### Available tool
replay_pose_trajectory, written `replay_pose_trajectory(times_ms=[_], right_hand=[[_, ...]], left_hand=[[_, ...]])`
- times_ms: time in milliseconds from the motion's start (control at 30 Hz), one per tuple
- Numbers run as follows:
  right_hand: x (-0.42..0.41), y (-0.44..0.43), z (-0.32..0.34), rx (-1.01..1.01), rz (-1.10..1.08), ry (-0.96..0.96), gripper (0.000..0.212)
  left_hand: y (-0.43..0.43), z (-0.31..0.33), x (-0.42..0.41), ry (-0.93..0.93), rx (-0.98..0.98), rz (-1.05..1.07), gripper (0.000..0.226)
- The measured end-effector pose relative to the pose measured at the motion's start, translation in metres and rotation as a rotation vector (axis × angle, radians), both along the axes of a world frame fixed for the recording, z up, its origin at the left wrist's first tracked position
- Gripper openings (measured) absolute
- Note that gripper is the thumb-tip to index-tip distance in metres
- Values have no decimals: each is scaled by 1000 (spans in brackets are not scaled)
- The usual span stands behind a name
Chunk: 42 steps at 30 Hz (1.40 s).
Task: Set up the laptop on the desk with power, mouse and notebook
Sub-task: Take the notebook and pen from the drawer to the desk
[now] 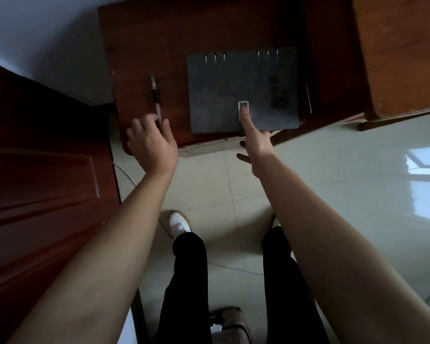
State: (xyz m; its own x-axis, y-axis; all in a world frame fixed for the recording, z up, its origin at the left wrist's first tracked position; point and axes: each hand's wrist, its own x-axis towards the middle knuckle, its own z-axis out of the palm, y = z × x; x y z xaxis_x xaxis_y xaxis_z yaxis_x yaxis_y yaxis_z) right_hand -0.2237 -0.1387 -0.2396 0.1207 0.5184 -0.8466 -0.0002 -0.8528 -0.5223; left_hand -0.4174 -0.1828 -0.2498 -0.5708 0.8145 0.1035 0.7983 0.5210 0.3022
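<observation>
A grey ring-bound notebook lies closed on the dark wooden desk, its near edge close to the desk's front edge. My right hand has its thumb pressed on the notebook's clasp; the forefinger is hidden under the near edge and the other fingers spread out in front of the desk. A black and white pen lies on the desk left of the notebook. My left hand reaches over the pen's near end, which sits between thumb and fingers, still apart. No laptop, mouse or charger is in view.
A dark red door stands open close on the left. A lighter wooden cabinet borders the desk on the right. A thin white cable runs over the tiled floor. Near my feet stands a brownish suitcase.
</observation>
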Motion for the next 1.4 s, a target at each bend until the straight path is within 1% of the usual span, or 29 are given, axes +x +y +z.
replay_pose_trajectory(times_ms=[100,167,267,300,367,400,433,500,533,600,633,667,733,767,833,900,933,1033,1100,1233,1333,1400], right_hand=[[-2,-1,1,-5,-17,6,103],[-6,-5,3,-8,-52,-10,99],[-13,-12,4,44,-125,-64,93],[-14,-16,4,65,-134,-81,91],[-16,-26,6,112,-154,-85,75],[-15,-31,7,135,-169,-74,66],[-13,-37,8,153,-188,-50,62],[-6,-42,13,164,-237,13,62],[-2,-41,17,157,-263,45,60],[5,-34,21,117,-279,90,47],[8,-29,23,82,-280,99,47],[9,-24,25,46,-270,104,56],[10,-16,24,-19,-256,109,84],[9,-12,24,-38,-261,113,94],[6,-6,21,-53,-295,103,105],[2,-1,16,-49,-344,75,105],[0,0,13,-39,-368,70,101],[-4,1,6,27,-445,99,77],[-3,-2,5,59,-477,133,66],[7,-14,3,82,-479,223,55],[15,-33,-2,78,-486,318,48],[22,-49,1,78,-500,366,48]], left_hand=[[-1,-2,-1,-18,27,-24,20],[0,-1,-1,-40,36,-17,18],[0,3,-2,-82,19,-8,17],[-1,4,-3,-100,3,-2,16],[-2,7,-6,-144,-46,4,14],[-2,9,-8,-172,-73,1,15],[-3,12,-11,-206,-100,-7,15],[-3,20,-18,-295,-168,-1,19],[-1,24,-21,-343,-200,21,20],[0,25,-25,-423,-255,62,23],[0,24,-26,-444,-266,70,24],[1,22,-27,-459,-270,76,24],[0,18,-28,-471,-259,80,23],[-1,16,-29,-475,-245,78,22],[-2,12,-29,-476,-219,72,20],[-2,9,-30,-467,-209,63,19],[-3,7,-31,-462,-204,57,19],[-3,3,-33,-455,-187,44,19],[-4,2,-33,-470,-187,61,20],[1,6,-32,-538,-186,108,27],[1,11,-34,-599,-200,121,27],[-1,16,-35,-635,-225,109,26]])
